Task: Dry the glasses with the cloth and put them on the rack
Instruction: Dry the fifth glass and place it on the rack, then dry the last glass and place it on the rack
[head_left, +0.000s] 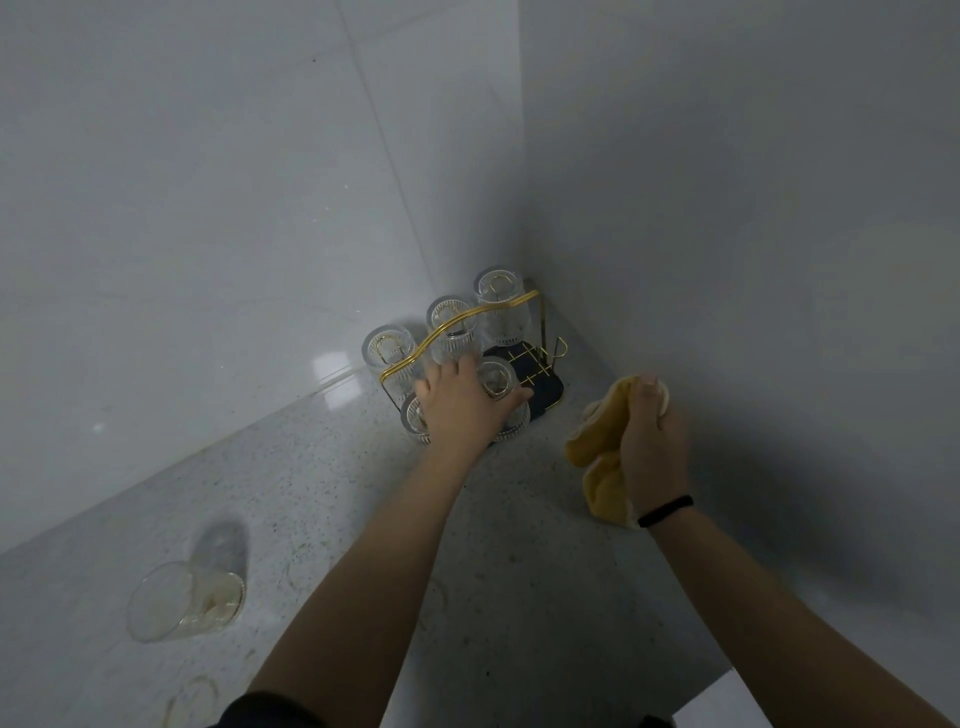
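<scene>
A ribbed glass (501, 402) is held upside down in the left hand (460, 402) and lowered upright onto the rack (540, 364) in the far corner of the surface (519, 545), while the cloth (602, 447) is bunched in the right hand (652, 441) beside it and one glass (182, 600) is left lying near the left edge, nearer the left hand.

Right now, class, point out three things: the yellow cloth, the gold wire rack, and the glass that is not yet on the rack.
yellow cloth (602, 441), head view, bunched middle fold.
gold wire rack (467, 316), head view, curved top rail.
loose glass (182, 603), head view, clear side wall.
</scene>
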